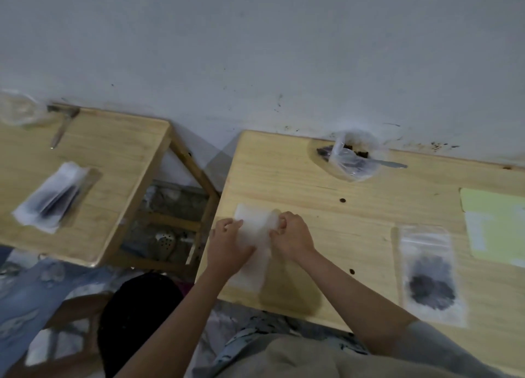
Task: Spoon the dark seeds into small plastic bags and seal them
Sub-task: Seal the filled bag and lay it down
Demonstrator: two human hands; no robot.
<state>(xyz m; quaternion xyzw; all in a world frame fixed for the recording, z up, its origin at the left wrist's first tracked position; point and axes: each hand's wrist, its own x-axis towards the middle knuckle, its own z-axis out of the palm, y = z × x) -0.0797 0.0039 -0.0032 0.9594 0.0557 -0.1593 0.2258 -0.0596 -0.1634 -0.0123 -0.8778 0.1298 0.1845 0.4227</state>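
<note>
A stack of small empty plastic bags (253, 224) lies near the front left of the right wooden table (355, 207). My left hand (227, 247) rests on the stack's left side, fingers pinching at a bag. My right hand (289, 235) grips the stack's right edge with curled fingers. At the table's far edge stands an open clear bag of dark seeds (353, 157) with a metal spoon (393, 164) lying in it, handle pointing right. A filled small bag of dark seeds (433, 275) lies flat at the front right.
A pale green sheet (494, 224) lies at the right edge. A second wooden table (85, 156) on the left carries a pile of filled bags (52, 196), another spoon (61, 130) and a clear bag (17, 109). A gap separates the tables; a dark round object (139, 315) sits below.
</note>
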